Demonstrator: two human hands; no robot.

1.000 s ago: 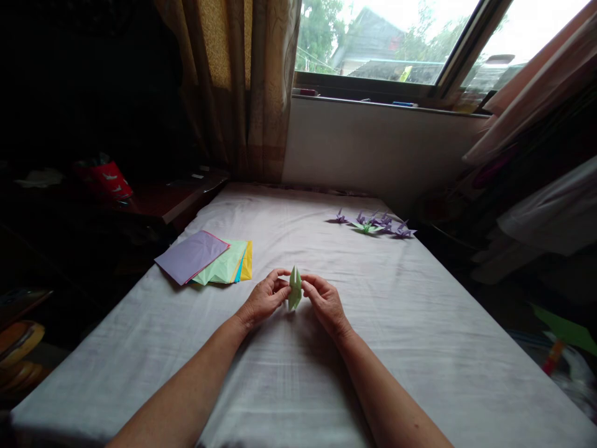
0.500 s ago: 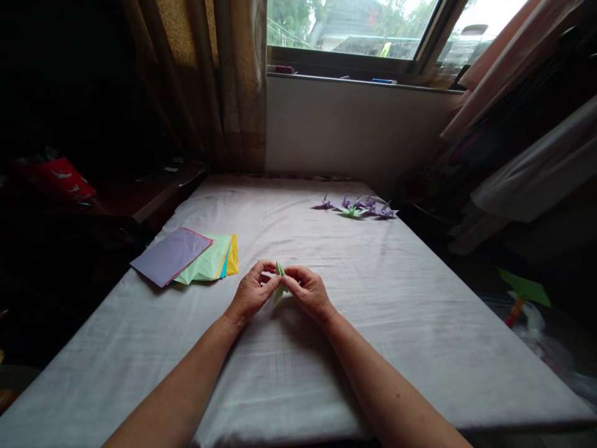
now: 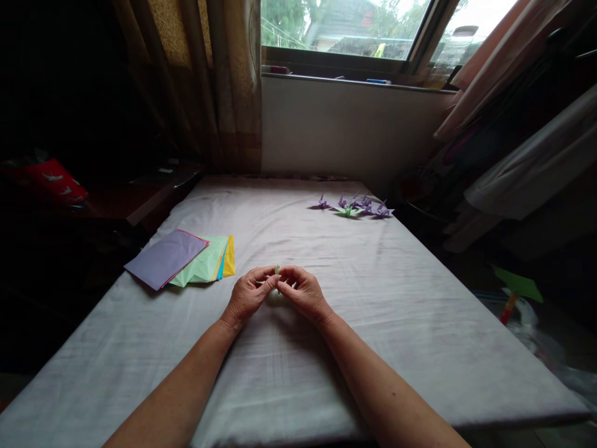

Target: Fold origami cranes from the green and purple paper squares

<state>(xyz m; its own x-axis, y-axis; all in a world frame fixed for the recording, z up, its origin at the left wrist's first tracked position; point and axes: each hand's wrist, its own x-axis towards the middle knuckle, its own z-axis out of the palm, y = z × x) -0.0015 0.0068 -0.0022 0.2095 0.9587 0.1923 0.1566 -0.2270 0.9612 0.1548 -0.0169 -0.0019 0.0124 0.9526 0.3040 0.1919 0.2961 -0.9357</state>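
Pinching an apparently green paper fold point(image 3: 277, 269), left hand point(image 3: 247, 295) and right hand point(image 3: 304, 292) fingers clamped on it, open tablecloth point(image 3: 382, 311) around.

No readable text, label, brand, number or sign in the head view. Red cloth-like item point(image 3: 49, 180) at far left, off the surface: pale marks on it, too small and blurred to read. Fanned stack of purple, green, blue and yellow paper sheets point(image 3: 180, 260) on the surface: solid colour faces only. Small pale green folded paper point(image 3: 277, 269), pinched between left hand point(image 3: 247, 295) and right hand point(image 3: 303, 292): mostly hidden, visible tip plain. Small items on the window sill point(image 3: 326, 78): too small to tell any print.
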